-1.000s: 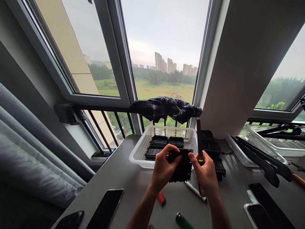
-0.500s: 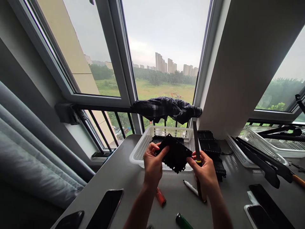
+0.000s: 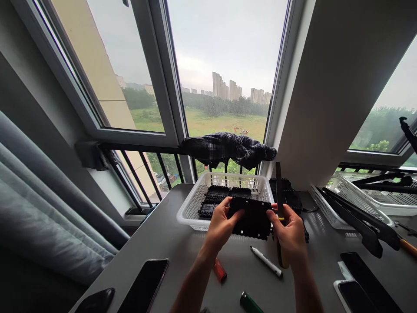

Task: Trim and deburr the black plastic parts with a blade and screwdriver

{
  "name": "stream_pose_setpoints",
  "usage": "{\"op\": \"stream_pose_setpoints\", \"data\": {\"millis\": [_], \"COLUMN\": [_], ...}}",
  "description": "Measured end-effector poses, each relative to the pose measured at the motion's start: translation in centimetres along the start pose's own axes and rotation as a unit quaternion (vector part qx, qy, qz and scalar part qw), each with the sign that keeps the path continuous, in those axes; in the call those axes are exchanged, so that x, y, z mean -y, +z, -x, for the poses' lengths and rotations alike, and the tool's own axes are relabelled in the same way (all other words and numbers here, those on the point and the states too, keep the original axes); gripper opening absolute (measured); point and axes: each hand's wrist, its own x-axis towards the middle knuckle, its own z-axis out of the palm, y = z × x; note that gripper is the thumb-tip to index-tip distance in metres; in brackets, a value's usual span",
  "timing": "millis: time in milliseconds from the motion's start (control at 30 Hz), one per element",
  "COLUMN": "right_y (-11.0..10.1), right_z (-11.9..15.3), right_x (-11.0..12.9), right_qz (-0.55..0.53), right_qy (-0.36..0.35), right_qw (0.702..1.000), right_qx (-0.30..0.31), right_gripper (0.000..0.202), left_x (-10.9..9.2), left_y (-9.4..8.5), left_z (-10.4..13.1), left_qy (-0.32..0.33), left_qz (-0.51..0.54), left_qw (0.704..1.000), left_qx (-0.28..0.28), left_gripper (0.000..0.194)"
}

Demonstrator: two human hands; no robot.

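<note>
A flat black plastic panel with toothed edges and small holes (image 3: pixel 252 219) is held up over the front of a white basket. My left hand (image 3: pixel 223 226) grips its left edge, thumb on the near face. At the right edge, the thumb and fingers of my right hand (image 3: pixel 289 230) pinch the panel. That same hand also clasps a flat hand file (image 3: pixel 279 187), its dark blade upright and its yellowish handle below the palm. Several similar ribbed black panels (image 3: pixel 211 208) lie in the white basket (image 3: pixel 186 214) behind.
On the grey table (image 3: pixel 169 248) lie a white marker (image 3: pixel 266 261), a red lighter (image 3: pixel 220 270), a green lighter (image 3: pixel 250 303) and a dark phone (image 3: pixel 143 284). More black panels (image 3: pixel 286 191) sit right of the basket. Long black parts (image 3: pixel 355 219) rest across another basket at right.
The panel has turned from a tilted diamond pose to nearly level and moved slightly right and down. Both hands and the file have shifted right with it, uncovering the basket's panels and the marker.
</note>
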Motion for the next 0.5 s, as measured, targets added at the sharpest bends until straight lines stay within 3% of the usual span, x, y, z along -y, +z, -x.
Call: {"op": "stream_pose_setpoints", "data": {"millis": [167, 367, 500], "right_y": [-0.5, -1.5, -0.9], "right_z": [0.0, 0.4, 0.7], "right_x": [-0.2, 0.3, 0.5], "right_qz": [-0.011, 0.171, 0.218], "right_qy": [-0.069, -0.126, -0.147], "right_qw": [0.994, 0.977, 0.965], "right_qx": [-0.089, -0.021, -0.021], "right_gripper": [0.046, 0.046, 0.044], "left_x": [0.3, 0.3, 0.7], "left_y": [-0.4, -0.2, 0.0], "left_z": [-0.4, -0.3, -0.2], "left_qy": [0.058, 0.071, 0.074], "left_qz": [0.015, 0.011, -0.012], "left_qw": [0.995, 0.993, 0.994], "left_qx": [-0.085, -0.097, -0.081], "left_gripper": [0.038, 0.039, 0.035]}}
